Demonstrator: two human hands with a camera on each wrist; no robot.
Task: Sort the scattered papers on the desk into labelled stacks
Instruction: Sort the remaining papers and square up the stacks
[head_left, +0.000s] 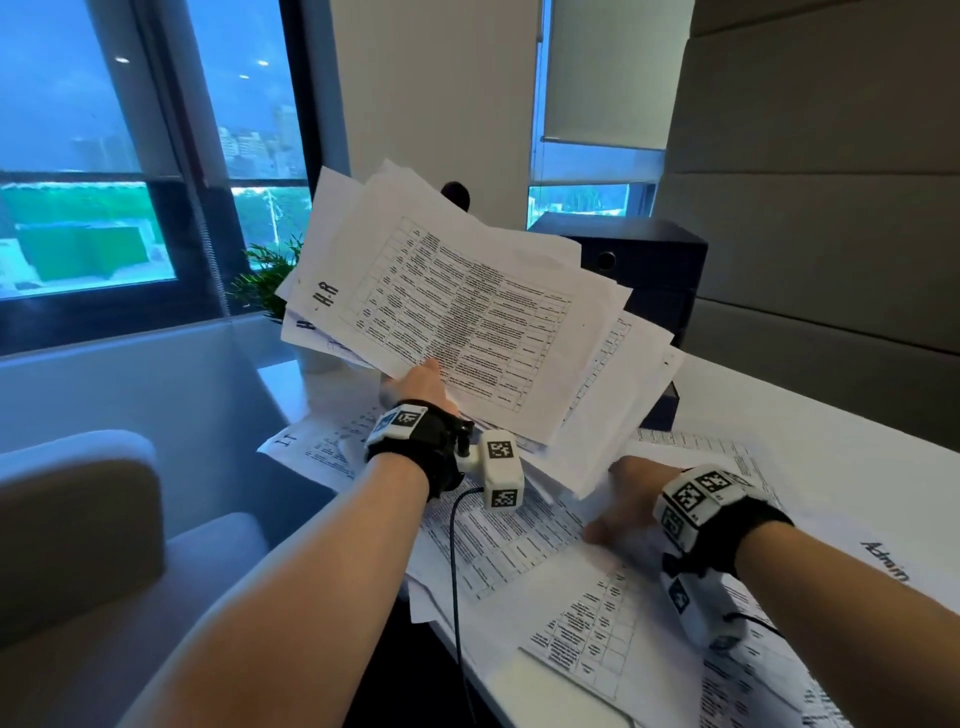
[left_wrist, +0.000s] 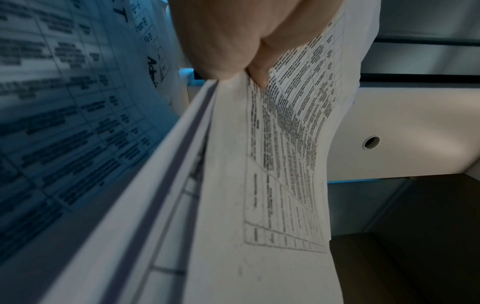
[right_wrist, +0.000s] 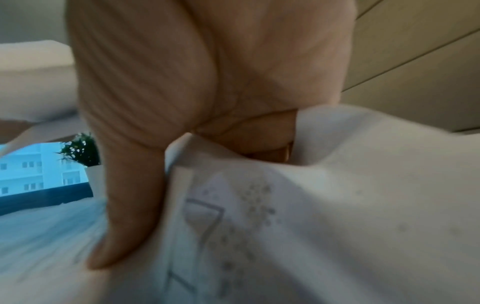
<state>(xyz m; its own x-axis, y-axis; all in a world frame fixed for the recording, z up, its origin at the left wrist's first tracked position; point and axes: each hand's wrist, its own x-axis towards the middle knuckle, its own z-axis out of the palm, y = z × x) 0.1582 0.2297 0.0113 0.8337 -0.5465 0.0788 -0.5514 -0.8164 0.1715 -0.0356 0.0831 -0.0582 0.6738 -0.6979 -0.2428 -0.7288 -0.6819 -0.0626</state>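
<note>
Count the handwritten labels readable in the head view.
3: H.R on the top sheet of the bundle the left hand holds; I.T on a desk sheet left of that wrist; Admin on a sheet at far right. More may be hidden.

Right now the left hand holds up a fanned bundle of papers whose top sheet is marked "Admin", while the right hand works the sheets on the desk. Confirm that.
Not quite: the top sheet of the bundle the left hand holds is marked "H.R", as the head view shows. "Admin" is written on a sheet on the desk. The right hand does work the sheets there.
</note>
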